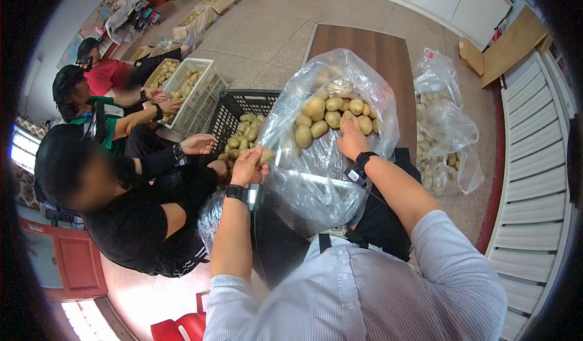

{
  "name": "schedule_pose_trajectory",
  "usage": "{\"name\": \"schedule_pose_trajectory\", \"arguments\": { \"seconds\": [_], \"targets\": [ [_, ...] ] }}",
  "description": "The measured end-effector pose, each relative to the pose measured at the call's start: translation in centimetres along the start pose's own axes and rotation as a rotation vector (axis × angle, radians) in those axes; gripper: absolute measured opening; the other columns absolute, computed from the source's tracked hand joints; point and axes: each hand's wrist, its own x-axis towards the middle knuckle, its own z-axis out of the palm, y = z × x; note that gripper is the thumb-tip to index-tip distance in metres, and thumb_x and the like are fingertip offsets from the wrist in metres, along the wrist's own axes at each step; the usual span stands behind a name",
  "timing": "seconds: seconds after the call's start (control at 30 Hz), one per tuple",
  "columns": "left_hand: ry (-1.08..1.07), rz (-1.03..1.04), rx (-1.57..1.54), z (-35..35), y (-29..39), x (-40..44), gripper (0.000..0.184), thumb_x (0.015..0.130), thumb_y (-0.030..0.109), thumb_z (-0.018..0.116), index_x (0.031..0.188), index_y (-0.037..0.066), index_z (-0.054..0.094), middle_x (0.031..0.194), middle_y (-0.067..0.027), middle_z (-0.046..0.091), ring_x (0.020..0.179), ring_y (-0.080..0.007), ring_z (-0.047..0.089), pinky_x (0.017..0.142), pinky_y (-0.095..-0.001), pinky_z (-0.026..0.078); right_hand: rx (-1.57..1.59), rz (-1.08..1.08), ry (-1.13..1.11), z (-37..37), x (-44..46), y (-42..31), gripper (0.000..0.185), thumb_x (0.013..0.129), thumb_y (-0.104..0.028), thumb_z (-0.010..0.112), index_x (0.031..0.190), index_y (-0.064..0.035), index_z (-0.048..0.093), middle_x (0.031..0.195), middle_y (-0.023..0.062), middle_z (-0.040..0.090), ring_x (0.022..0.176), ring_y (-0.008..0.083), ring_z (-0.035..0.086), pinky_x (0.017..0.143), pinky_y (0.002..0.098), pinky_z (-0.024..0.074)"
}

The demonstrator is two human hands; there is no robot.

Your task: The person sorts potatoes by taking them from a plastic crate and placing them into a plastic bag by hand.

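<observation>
My left hand (246,168) is closed around an oval, yellow-brown fruit (266,155) that looks like a kiwifruit, at the left edge of a large clear plastic bag (316,186). Inside the bag's wide mouth lies a heap of similar kiwifruit (318,129). My right hand (353,140) reaches into the bag, fingers stretched forward with their tips against the near side of the heap. Its palm faces down and hides what is beneath it. Just left of the bag stands a black slatted crate (228,111) holding more kiwifruit (244,133).
A co-worker in black (130,225) sits close on my left, one hand (198,144) by the black crate. Two more people sit beyond, near a white crate (203,92). A brown board (398,68) lies under the bag. Filled plastic bags (446,131) stand right.
</observation>
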Motion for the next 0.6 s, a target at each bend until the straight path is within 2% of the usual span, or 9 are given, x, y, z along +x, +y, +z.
{"name": "schedule_pose_trajectory", "arguments": {
  "seconds": [0.07, 0.13, 0.23, 0.3, 0.33, 0.4, 0.53, 0.6],
  "targets": [
    [0.089, 0.009, -0.037, 0.2, 0.3, -0.3, 0.023, 0.096, 0.019, 0.054, 0.116, 0.007, 0.056, 0.089, -0.0074, 0.063, 0.059, -0.0179, 0.058, 0.048, -0.0322, 0.051, -0.005, -0.02, -0.02, 0.1, 0.3, 0.8, 0.061, 0.075, -0.01, 0.066, 0.131, -0.0079, 0.041, 0.144, 0.024, 0.032, 0.114, 0.0419, 0.052, 0.094, 0.0475, 0.0448],
    [0.082, 0.033, -0.082, -0.4, 0.1, -0.1, 0.024, 0.097, 0.019, 0.053, 0.117, 0.007, 0.055, 0.091, -0.0081, 0.063, 0.061, -0.0192, 0.059, 0.05, -0.0333, 0.052, -0.009, -0.042, -0.041, 0.7, 0.6, 1.5, 0.063, 0.075, -0.01, 0.066, 0.133, -0.0105, 0.04, 0.147, 0.0234, 0.028, 0.116, 0.0413, 0.052, 0.095, 0.0471, 0.0448],
    [0.099, 0.06, -0.152, -1.8, -0.4, 0.7, 0.025, 0.097, 0.019, 0.051, 0.12, 0.008, 0.054, 0.096, -0.0094, 0.063, 0.067, -0.022, 0.061, 0.055, -0.0357, 0.054, -0.086, -0.044, -0.071, 0.9, 0.5, 1.5, 0.06, 0.078, -0.009, 0.062, 0.133, -0.0122, 0.041, 0.145, 0.0204, 0.032, 0.114, 0.0408, 0.052, 0.094, 0.0467, 0.0451],
    [0.127, 0.066, -0.177, -2.5, -0.7, 1.4, 0.026, 0.097, 0.019, 0.05, 0.121, 0.009, 0.053, 0.099, -0.01, 0.062, 0.07, -0.0234, 0.061, 0.058, -0.0368, 0.055, -0.147, -0.048, -0.179, 1.0, 0.3, 1.7, 0.053, 0.08, -0.008, 0.058, 0.131, -0.0132, 0.044, 0.14, 0.0168, 0.038, 0.11, 0.0396, 0.054, 0.092, 0.0474, 0.0456],
    [0.129, 0.055, -0.208, -2.8, -0.8, 1.7, 0.027, 0.097, 0.019, 0.05, 0.122, 0.009, 0.052, 0.102, -0.0105, 0.062, 0.073, -0.0253, 0.061, 0.061, -0.0383, 0.055, -0.149, -0.055, -0.183, 1.3, 0.1, 1.8, 0.053, 0.08, -0.008, 0.058, 0.131, -0.0132, 0.044, 0.14, 0.0168, 0.038, 0.11, 0.0396, 0.054, 0.092, 0.0474, 0.0456],
    [0.148, 0.053, -0.254, -3.6, -1.0, 2.0, 0.027, 0.097, 0.019, 0.05, 0.123, 0.009, 0.052, 0.105, -0.011, 0.061, 0.076, -0.0271, 0.061, 0.064, -0.0398, 0.056, -0.12, -0.239, -0.115, 1.9, -0.7, 2.2, 0.034, 0.083, -0.005, 0.047, 0.117, -0.0095, 0.051, 0.13, 0.0224, 0.046, 0.094, 0.0424, 0.06, 0.081, 0.0511, 0.0487],
    [0.224, 0.07, -0.306, -5.0, -2.2, 3.1, 0.029, 0.095, 0.016, 0.05, 0.123, 0.009, 0.051, 0.115, -0.0121, 0.056, 0.087, -0.0334, 0.06, 0.072, -0.0466, 0.055, -0.155, -0.254, -0.098, 2.7, -2.0, 1.6, 0.028, 0.084, -0.006, 0.047, 0.111, -0.0095, 0.051, 0.13, 0.0198, 0.048, 0.094, 0.0418, 0.061, 0.08, 0.0496, 0.0494],
    [0.257, 0.062, -0.373, -4.5, -1.5, 2.2, 0.028, 0.095, 0.012, 0.049, 0.122, 0.009, 0.05, 0.117, -0.0119, 0.055, 0.087, -0.0349, 0.06, 0.071, -0.0488, 0.055, -0.175, -0.273, -0.152, 2.9, -2.3, 1.6, 0.03, 0.083, -0.005, 0.05, 0.112, -0.0097, 0.052, 0.13, 0.0195, 0.048, 0.093, 0.042, 0.061, 0.079, 0.0499, 0.0496]
  ]
}}
